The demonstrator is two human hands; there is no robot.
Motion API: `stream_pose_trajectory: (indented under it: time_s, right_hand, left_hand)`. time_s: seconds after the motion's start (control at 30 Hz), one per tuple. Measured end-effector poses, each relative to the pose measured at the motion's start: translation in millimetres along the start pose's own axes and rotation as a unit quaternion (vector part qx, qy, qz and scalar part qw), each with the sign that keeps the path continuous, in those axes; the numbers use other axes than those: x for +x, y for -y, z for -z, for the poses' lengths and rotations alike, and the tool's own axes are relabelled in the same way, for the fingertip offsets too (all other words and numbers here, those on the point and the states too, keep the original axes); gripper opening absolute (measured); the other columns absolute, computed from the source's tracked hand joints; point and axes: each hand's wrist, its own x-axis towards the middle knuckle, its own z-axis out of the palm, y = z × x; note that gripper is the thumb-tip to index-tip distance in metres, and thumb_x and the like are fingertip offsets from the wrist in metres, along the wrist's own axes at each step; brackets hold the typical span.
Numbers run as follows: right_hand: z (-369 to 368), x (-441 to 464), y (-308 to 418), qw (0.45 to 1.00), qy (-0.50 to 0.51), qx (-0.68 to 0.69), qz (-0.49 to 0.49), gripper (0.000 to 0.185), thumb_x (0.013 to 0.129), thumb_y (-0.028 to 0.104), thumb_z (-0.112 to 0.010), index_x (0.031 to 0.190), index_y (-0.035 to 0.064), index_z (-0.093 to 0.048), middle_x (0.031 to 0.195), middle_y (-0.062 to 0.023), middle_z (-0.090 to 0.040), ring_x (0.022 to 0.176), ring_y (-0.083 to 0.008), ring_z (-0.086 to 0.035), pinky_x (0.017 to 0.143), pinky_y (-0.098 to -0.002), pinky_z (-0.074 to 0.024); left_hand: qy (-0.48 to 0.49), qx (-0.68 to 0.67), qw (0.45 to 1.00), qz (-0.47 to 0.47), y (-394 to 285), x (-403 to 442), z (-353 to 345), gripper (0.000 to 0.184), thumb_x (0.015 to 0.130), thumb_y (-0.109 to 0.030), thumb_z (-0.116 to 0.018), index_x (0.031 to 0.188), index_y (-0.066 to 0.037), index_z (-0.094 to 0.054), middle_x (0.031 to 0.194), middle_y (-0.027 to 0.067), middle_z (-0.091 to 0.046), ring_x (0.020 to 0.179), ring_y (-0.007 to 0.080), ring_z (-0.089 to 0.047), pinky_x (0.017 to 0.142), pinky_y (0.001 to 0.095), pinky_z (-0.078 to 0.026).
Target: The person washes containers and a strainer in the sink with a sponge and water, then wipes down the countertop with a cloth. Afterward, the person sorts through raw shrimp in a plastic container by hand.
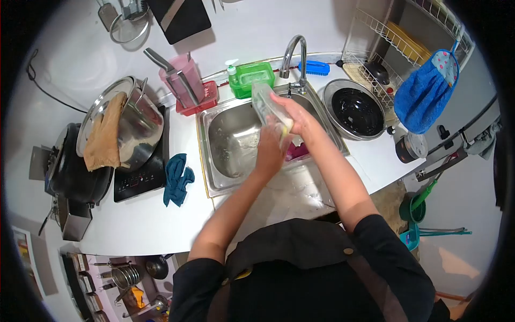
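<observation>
Over the sink I hold a clear plastic container, tilted, with its far end near the green tray. My right hand grips its right side, fingers wrapped over the edge. My left hand is closed at its lower end, on the near side. A small yellowish-white patch, perhaps a sponge, shows between the hands; I cannot make it out fully. Below my right wrist a dark pink thing lies in the sink, partly hidden by my arm. The faucet stands just behind my hands.
A green tray with a soap pump, a blue brush and a pink utensil holder line the back. Right of the sink sits a metal bowl around a black one. A teal cloth and a large pot are left.
</observation>
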Motion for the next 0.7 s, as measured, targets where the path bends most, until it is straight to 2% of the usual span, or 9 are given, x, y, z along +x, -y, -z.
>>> stream_pose_trajectory:
  time_s: [0.03,0.17,0.3,0.33,0.4,0.43,0.53,0.57,0.7]
  right_hand:
    - [2.1,-3.1,4.6,0.996,0.049,0.053,-0.053,0.04,0.088,0.04,-0.047,0.113,0.0098,-0.053,0.101,-0.0106,-0.06,0.083,-0.0249,-0.059,0.072,-0.0393,-0.0514]
    - [-8.3,-27.3,9.5,0.99,0.061,0.094,-0.083,0.051,0.088,0.049,-0.041,0.117,0.0086,-0.05,0.106,-0.0127,-0.059,0.095,-0.0272,-0.059,0.077,-0.0423,-0.05]
    - [-32.5,-58.0,3.0,0.99,0.105,0.085,0.044,0.052,0.086,0.046,-0.049,0.119,0.0071,-0.044,0.108,-0.0124,-0.055,0.096,-0.0272,-0.057,0.084,-0.0452,-0.045]
    - [-35.4,-54.4,-10.0,0.991,0.01,0.007,0.133,0.05,0.086,0.044,-0.05,0.12,0.0072,-0.043,0.105,-0.0126,-0.055,0.094,-0.0254,-0.057,0.08,-0.0431,-0.0465]
    - [-34.7,-39.8,-38.7,0.926,-0.176,-0.149,0.3,0.047,0.087,0.038,-0.052,0.12,0.0075,-0.041,0.101,-0.013,-0.056,0.09,-0.0216,-0.057,0.074,-0.0388,-0.0494]
    - [-27.0,-38.2,-37.7,0.946,-0.177,-0.089,0.256,0.035,0.089,0.027,-0.049,0.119,0.0089,-0.041,0.096,-0.0119,-0.055,0.085,-0.0179,-0.056,0.065,-0.034,-0.052]
    - [-13.9,-59.4,-25.8,0.95,-0.21,-0.083,0.213,0.027,0.091,0.022,-0.044,0.116,0.0109,-0.042,0.096,-0.0111,-0.055,0.082,-0.0164,-0.057,0.058,-0.0294,-0.0533]
    - [-7.5,-50.1,-28.0,0.938,-0.217,-0.023,0.268,0.025,0.092,0.019,-0.04,0.115,0.012,-0.043,0.096,-0.0102,-0.055,0.078,-0.0158,-0.057,0.054,-0.0297,-0.0543]
    - [-9.8,-54.3,-29.2,0.943,-0.183,-0.013,0.279,0.024,0.09,0.019,-0.042,0.11,0.0084,-0.048,0.092,-0.0072,-0.056,0.078,-0.0143,-0.056,0.06,-0.0277,-0.0497]
  left_hand:
    - [0.038,0.014,0.999,-0.037,5.5,-4.6,6.5,0.028,0.081,-0.019,-0.059,0.097,0.002,-0.051,0.088,0.02,-0.052,0.087,0.0357,-0.049,0.077,0.0418,-0.04]
    - [0.118,0.004,0.98,-0.161,30.9,-4.4,13.9,0.026,0.077,-0.015,-0.061,0.093,0.001,-0.049,0.085,0.0198,-0.052,0.085,0.0359,-0.049,0.077,0.0438,-0.04]
    - [0.056,0.042,0.997,-0.011,22.9,18.5,11.7,0.015,0.075,-0.012,-0.057,0.083,-0.001,-0.05,0.079,0.0176,-0.055,0.075,0.0343,-0.055,0.065,0.0411,-0.045]
    - [0.087,0.054,0.995,-0.001,16.1,22.5,12.2,0.015,0.075,-0.014,-0.057,0.082,-0.002,-0.051,0.079,0.0177,-0.056,0.075,0.0339,-0.056,0.063,0.0408,-0.045]
    - [0.149,0.078,0.986,0.017,7.9,29.2,12.8,0.015,0.076,-0.017,-0.056,0.081,-0.004,-0.052,0.078,0.0177,-0.057,0.074,0.0332,-0.057,0.06,0.0402,-0.045]
    - [0.2,0.082,0.976,0.016,5.8,31.1,11.3,0.021,0.078,-0.026,-0.056,0.082,-0.005,-0.054,0.079,0.0182,-0.059,0.079,0.033,-0.057,0.064,0.0414,-0.045]
    - [0.177,-0.009,0.984,-0.01,6.4,43.8,23.7,0.021,0.078,-0.024,-0.059,0.085,-0.005,-0.056,0.079,0.0175,-0.059,0.08,0.0336,-0.057,0.068,0.0409,-0.046]
    - [0.119,-0.061,0.991,0.004,31.1,39.3,13.0,0.024,0.076,-0.02,-0.063,0.092,-0.004,-0.061,0.084,0.0176,-0.061,0.083,0.0337,-0.058,0.074,0.0383,-0.046]
    - [0.107,-0.121,0.986,0.041,21.2,35.9,-4.4,0.025,0.07,-0.013,-0.066,0.093,-0.004,-0.066,0.091,0.0168,-0.063,0.086,0.0321,-0.059,0.079,0.0345,-0.046]
